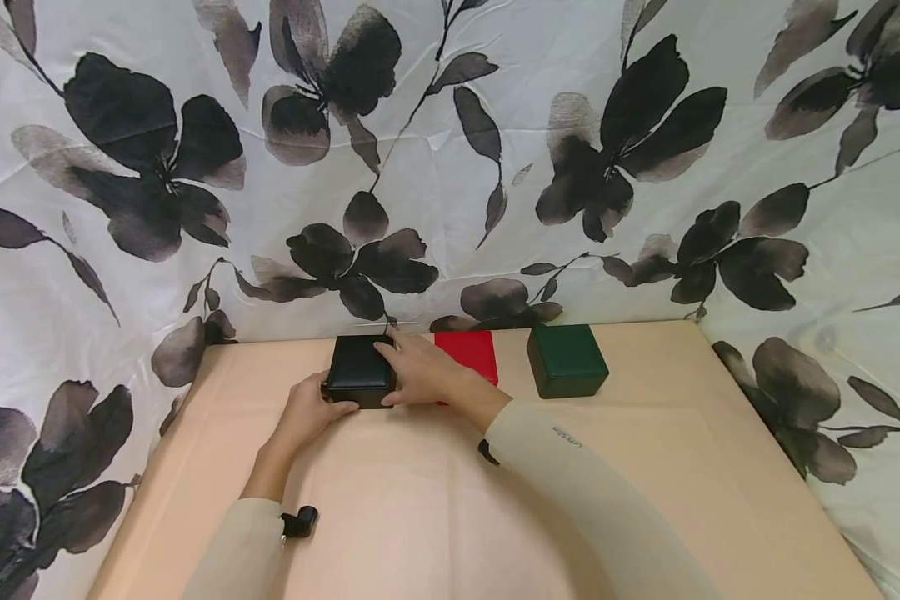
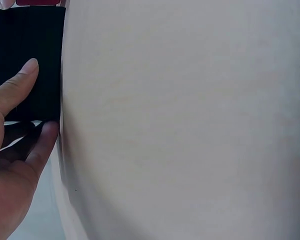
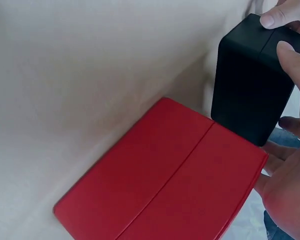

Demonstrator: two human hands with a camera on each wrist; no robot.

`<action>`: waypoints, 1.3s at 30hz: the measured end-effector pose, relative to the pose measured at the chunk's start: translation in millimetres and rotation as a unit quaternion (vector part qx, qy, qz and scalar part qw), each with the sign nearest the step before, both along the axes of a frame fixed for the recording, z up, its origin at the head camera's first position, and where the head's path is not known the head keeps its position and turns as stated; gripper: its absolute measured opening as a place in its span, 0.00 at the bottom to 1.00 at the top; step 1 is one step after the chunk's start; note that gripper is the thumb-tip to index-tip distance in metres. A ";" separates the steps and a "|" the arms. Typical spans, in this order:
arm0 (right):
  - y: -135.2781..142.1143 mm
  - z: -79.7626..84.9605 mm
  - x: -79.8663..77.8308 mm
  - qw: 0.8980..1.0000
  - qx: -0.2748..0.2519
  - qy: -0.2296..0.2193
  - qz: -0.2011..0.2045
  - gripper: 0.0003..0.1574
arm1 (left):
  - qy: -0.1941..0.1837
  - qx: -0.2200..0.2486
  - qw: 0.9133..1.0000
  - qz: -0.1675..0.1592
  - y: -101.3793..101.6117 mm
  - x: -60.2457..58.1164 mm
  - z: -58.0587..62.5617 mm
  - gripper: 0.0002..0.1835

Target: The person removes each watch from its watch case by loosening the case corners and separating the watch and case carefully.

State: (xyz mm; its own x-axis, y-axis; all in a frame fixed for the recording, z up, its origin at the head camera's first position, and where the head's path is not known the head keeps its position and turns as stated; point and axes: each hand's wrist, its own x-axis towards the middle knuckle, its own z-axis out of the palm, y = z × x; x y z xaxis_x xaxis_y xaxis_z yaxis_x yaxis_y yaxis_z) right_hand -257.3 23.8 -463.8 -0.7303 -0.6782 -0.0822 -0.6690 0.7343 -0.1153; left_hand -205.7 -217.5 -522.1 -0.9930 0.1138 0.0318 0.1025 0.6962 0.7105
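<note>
Over by the floral cloth (image 1: 435, 192), the left hand (image 1: 311, 410) grips the black box (image 1: 360, 362) at its near left corner, the right hand (image 1: 429, 367) its right side, partly hiding the red box (image 1: 471, 350); the green box (image 1: 568, 358) stands apart on the table (image 1: 435, 500)

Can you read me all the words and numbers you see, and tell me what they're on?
Right sleeve: a small dark mark like lettering, too small and blurred to read.
Black box, red box, green box: no writing shows.
</note>
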 end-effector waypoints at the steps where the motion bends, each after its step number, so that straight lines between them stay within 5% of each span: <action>1: -0.2 -0.5 0.2 1.000 -0.002 -0.001 -0.001 0.63 | -0.003 0.002 1.000 0.001 -0.2 0.1 -0.6 0.35; 20: -6.4 -11.0 -4.5 0.996 -0.085 -0.016 -0.019 0.61 | 0.000 0.007 1.000 0.020 -0.2 -2.1 1.3 0.31; 39: -10.6 -11.5 -2.1 0.997 -0.062 -0.031 -0.041 0.65 | -0.007 -0.002 1.000 0.030 -2.5 -2.6 -4.4 0.33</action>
